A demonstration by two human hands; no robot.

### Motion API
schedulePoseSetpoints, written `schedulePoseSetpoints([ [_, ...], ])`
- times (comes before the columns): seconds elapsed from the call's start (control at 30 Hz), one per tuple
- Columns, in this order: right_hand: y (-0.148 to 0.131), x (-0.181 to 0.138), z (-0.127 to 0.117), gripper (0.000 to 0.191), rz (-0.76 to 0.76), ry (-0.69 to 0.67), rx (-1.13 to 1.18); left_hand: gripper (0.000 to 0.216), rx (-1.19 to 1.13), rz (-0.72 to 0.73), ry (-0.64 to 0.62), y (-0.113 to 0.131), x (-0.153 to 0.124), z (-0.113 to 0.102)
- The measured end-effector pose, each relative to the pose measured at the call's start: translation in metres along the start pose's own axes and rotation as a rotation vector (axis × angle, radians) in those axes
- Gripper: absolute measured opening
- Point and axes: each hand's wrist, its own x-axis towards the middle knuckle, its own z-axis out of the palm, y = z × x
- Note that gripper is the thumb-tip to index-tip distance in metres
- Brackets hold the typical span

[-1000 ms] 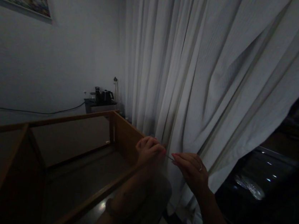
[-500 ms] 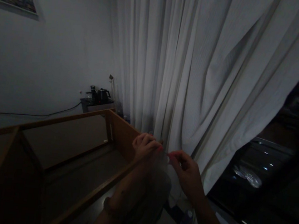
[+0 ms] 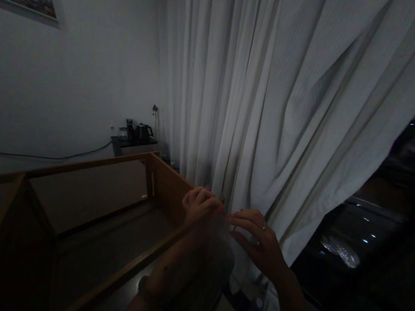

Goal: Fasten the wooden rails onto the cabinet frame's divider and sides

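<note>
My left hand (image 3: pixel 201 203) is closed over the far right corner of a wooden shelf unit (image 3: pixel 172 181), its fingers curled and red-tipped nails showing. Just right of that corner, my right hand (image 3: pixel 256 233) has its fingers stretched toward the left fingertips, with a ring on one finger. A small gap shows between its thumb and fingers. Whether a small part sits at its fingertips is too dark to make out. The unit lies with its open frame facing up, and a divider (image 3: pixel 0 231) crosses it on the left.
Long pale curtains (image 3: pixel 243 104) hang right behind my hands. A small dark stand (image 3: pixel 134 144) with a black kettle (image 3: pixel 143 131) is in the far corner. A cable (image 3: pixel 42 157) runs along the wall. Dark glass (image 3: pixel 367 263) lies at the right.
My right hand's fingers have gone from a pinch on a thin dark rod-like piece to stretched out, closer to the left hand. The left hand stays on the corner.
</note>
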Motion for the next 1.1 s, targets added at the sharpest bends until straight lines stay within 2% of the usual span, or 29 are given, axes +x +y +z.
schedulePoseSetpoints([
  [0.2,0.016,0.0,0.006,0.024,-0.106,-0.005,0.013,0.017,0.029,-0.032,0.009,0.002,0.002,0.001],
  [0.37,0.028,0.001,0.019,0.024,-0.1,0.101,0.138,0.014,0.045,-0.019,0.017,-0.001,0.001,0.002],
  [0.43,0.028,0.003,0.027,0.024,-0.039,0.17,0.215,0.013,0.051,0.001,0.008,-0.002,0.0,0.0],
  [0.57,0.022,0.005,0.047,0.036,0.136,0.317,0.37,0.017,0.037,0.031,-0.014,-0.002,-0.002,-0.003],
  [0.67,0.014,0.006,0.058,0.035,0.266,0.403,0.46,0.014,0.033,0.036,-0.008,-0.005,-0.001,-0.002],
  [0.77,0.003,0.007,0.063,0.038,0.4,0.453,0.505,0.013,0.027,0.046,0.004,-0.009,0.0,0.002],
  [0.87,-0.004,0.009,0.06,0.042,0.483,0.418,0.489,0.013,0.043,0.003,0.007,-0.011,0.002,0.005],
  [0.97,-0.002,0.008,0.051,0.037,0.435,0.333,0.444,0.011,0.046,-0.023,-0.012,-0.009,0.002,0.005],
  [1.1,0.011,0.0,0.031,0.029,0.136,0.24,0.185,0.011,0.032,-0.012,-0.026,-0.006,0.001,0.001],
])
